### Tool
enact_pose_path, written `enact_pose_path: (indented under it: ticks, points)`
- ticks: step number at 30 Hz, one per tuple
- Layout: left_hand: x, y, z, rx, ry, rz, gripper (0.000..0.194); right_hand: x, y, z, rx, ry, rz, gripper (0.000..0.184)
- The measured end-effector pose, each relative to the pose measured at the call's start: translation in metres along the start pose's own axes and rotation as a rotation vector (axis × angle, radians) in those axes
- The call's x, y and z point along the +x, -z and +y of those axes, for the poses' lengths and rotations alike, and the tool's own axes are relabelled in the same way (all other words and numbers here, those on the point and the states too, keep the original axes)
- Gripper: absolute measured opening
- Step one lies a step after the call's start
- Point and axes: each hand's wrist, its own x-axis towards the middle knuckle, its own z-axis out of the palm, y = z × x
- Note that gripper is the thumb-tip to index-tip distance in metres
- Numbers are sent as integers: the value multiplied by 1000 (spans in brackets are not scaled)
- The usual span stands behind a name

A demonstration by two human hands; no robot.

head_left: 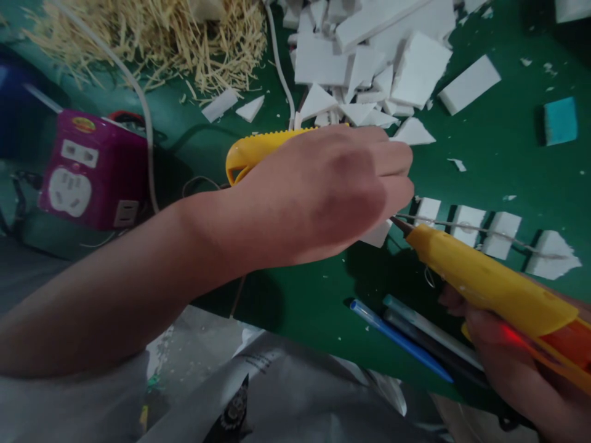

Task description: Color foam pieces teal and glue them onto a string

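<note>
My right hand [508,344] grips a yellow glue gun [489,277] with an orange-red section and a glowing red light. Its dark nozzle points left, close to the fingers of my left hand [351,184]. That hand is turned back-up with its fingers curled down, so whatever they pinch is hidden. A white foam piece [377,235] shows partly under its edge. To the right, a thin string [492,232] runs across several small white foam blocks [467,224] lying in a row. Behind my left hand lies a yellow tool [258,147] with a ridged edge, partly covered.
White foam scraps [323,58] are heaped at the back, beside a pile of straw [184,37]. A purple power socket box [96,169] and white cable [143,111] sit left. Pens [401,341] lie near the front edge; a turquoise block [560,121] is far right.
</note>
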Motion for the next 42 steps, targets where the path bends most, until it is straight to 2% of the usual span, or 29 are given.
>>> enact_pose_path:
  ticks: [1, 3, 4, 6, 7, 10, 16, 23, 24, 26, 29, 33, 42]
  points:
    - [0, 0, 0, 2, -7, 14, 32, 0, 0, 4, 22, -16, 35, 12]
    - [0, -1, -1, 8, -11, 27, 34, -2, 0, 12, 63, 81, -24, 15]
    - [-1, -2, -2, 7, -8, 29, 34, -2, 0, 16, 60, 72, -40, 15]
    - [-3, -3, -3, -10, -6, 46, 36, -3, -1, 19, 54, 61, 7, 17]
    - [-3, -3, -3, -22, -8, 60, 37, -2, -1, 18, 45, 16, 48, 19]
    - [-4, -3, -3, -24, -21, 77, 39, 2, -1, 9, 49, 80, -9, 13]
    - [-4, -2, -2, -6, 10, 11, 28, 11, -5, -5, 86, -4, 21, 12]
    - [-17, -7, -8, -116, -11, 182, 28, 12, -2, 0, 75, 63, 4, 14]
    - [-17, -7, -7, -135, 2, 179, 31, 12, -3, 1, 102, 101, -15, 13]
    - [-16, -8, -5, -149, 12, 161, 40, 12, -5, 2, 101, 48, 7, 14]
    - [-13, -9, -1, -123, -17, 145, 48, 12, -6, 2, 123, 64, 29, 14]
    - [-10, -9, -1, -84, -50, 134, 50, 14, -2, -1, 111, 78, -17, 13]
    - [-5, -9, 0, -95, -41, 93, 52, 19, -6, -9, 141, 65, -4, 13]
